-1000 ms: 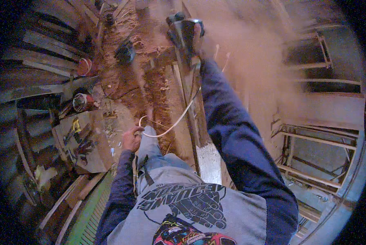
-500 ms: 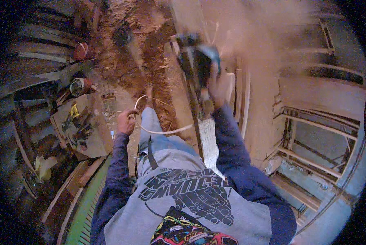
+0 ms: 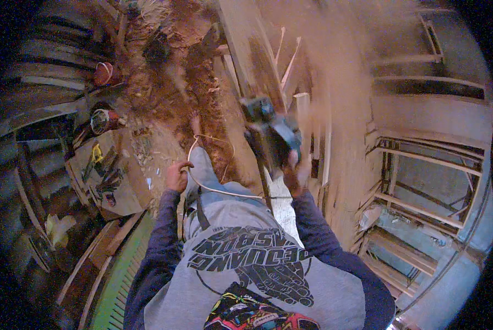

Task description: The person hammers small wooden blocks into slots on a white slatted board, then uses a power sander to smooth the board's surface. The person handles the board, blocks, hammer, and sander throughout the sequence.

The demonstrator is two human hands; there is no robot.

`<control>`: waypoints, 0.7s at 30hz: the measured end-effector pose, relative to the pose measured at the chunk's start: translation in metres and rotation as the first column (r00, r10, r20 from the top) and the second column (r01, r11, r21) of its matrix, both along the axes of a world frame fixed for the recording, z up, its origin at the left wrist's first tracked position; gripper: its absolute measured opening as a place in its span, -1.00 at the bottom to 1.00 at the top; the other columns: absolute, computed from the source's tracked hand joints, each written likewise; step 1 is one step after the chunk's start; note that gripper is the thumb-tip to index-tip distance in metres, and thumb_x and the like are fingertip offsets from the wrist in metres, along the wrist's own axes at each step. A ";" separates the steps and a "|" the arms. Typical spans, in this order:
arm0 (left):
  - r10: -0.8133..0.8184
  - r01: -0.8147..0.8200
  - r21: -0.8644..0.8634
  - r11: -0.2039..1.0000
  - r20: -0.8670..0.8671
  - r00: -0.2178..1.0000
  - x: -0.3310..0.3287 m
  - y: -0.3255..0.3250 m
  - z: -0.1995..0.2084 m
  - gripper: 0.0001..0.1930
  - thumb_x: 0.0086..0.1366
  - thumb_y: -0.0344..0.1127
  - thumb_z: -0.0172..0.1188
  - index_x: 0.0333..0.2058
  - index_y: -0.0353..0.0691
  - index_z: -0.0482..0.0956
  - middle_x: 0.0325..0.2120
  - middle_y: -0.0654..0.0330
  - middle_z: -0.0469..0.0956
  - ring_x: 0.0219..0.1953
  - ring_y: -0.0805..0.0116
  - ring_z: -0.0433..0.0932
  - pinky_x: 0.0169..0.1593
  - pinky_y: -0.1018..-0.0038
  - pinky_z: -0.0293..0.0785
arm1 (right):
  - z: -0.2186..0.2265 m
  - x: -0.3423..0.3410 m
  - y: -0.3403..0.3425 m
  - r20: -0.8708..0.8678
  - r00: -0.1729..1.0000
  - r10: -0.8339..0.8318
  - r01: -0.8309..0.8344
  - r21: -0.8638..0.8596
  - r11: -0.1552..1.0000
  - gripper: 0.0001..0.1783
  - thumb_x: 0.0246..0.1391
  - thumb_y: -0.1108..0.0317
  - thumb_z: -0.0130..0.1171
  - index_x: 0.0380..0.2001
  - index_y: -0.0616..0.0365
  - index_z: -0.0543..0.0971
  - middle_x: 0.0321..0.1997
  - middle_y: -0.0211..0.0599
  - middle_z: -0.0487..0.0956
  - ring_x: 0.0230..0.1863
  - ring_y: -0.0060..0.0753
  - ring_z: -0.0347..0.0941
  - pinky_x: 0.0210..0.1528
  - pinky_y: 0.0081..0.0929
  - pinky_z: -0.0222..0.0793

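My right hand (image 3: 296, 175) is closed round the rear of a teal-and-black electric planer (image 3: 274, 129), blurred by motion. The planer rests on a long wooden board (image 3: 245, 38) that runs away from me, just right of my legs. A pale power cord (image 3: 224, 192) loops from the tool's rear across my thighs. My left hand (image 3: 177, 175) pinches that cord beside my left knee, well apart from the board. The planer's underside and my right fingertips are hidden.
Reddish sawdust (image 3: 169, 99) covers the floor ahead, and dust hangs at the upper right. To the left, a small tabletop (image 3: 131, 187) holds tools, near a red bucket (image 3: 104, 120). Wooden frames (image 3: 422, 187) stand right; a green slatted piece (image 3: 122, 280) lies lower left.
My right hand has drawn the planer back toward me along the board, baring more of its far end. My left hand has shifted slightly nearer, still holding the cord.
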State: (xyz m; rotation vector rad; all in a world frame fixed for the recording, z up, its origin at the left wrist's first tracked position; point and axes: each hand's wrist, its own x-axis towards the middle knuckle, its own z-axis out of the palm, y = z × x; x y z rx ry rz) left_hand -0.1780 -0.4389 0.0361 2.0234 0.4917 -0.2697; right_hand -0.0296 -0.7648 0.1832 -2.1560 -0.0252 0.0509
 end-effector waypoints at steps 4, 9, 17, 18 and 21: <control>0.132 -0.132 0.007 0.991 -0.099 0.986 0.005 0.016 0.018 -0.61 -0.06 -0.57 -0.03 -0.29 -0.11 0.68 -0.19 -0.01 0.64 -0.08 -0.02 0.58 0.04 0.24 0.47 | 0.000 0.124 0.085 0.149 0.978 0.149 -0.137 -0.084 0.987 -0.48 0.30 -0.08 -0.07 0.04 0.11 0.53 -0.02 0.13 0.57 0.01 0.27 0.48 0.06 -0.08 0.40; 0.168 -0.165 0.082 0.983 -0.037 0.985 0.028 0.025 0.045 -0.57 -0.03 -0.54 -0.04 -0.20 -0.11 0.68 -0.20 -0.02 0.65 -0.09 -0.01 0.60 0.05 0.24 0.47 | 0.024 0.276 0.196 0.311 0.927 0.209 -0.149 -0.204 0.968 -0.29 0.29 -0.24 -0.21 -0.07 0.27 0.54 -0.12 0.19 0.58 -0.09 0.25 0.51 0.04 -0.04 0.39; 0.228 -0.240 0.040 0.970 0.194 0.954 0.071 0.029 0.062 -0.57 -0.02 -0.52 -0.02 -0.16 -0.20 0.66 -0.22 -0.06 0.65 -0.15 0.02 0.63 0.00 0.27 0.51 | 0.047 0.387 0.274 0.298 0.941 0.160 -0.140 -0.086 0.986 -0.16 0.25 -0.37 -0.28 -0.07 0.32 0.50 -0.15 0.23 0.59 -0.10 0.28 0.53 0.02 -0.03 0.38; 0.241 -0.247 0.037 0.968 0.120 0.963 0.075 0.030 0.062 -0.57 -0.02 -0.53 -0.02 -0.15 -0.21 0.65 -0.22 -0.06 0.65 -0.14 0.05 0.63 0.00 0.29 0.51 | 0.048 0.386 0.269 0.296 0.939 0.174 -0.155 -0.088 0.984 -0.16 0.25 -0.36 -0.27 -0.06 0.31 0.50 -0.14 0.23 0.59 -0.09 0.28 0.53 0.02 -0.03 0.38; 0.300 -0.300 -0.023 0.954 0.037 0.953 0.077 0.033 0.057 -0.56 -0.03 -0.54 -0.02 -0.14 -0.24 0.64 -0.22 -0.03 0.66 -0.10 0.14 0.64 0.00 0.34 0.53 | 0.047 0.358 0.230 0.289 0.934 0.209 -0.176 -0.133 0.975 -0.16 0.25 -0.36 -0.26 -0.04 0.31 0.48 -0.12 0.23 0.59 -0.06 0.28 0.52 0.03 -0.03 0.38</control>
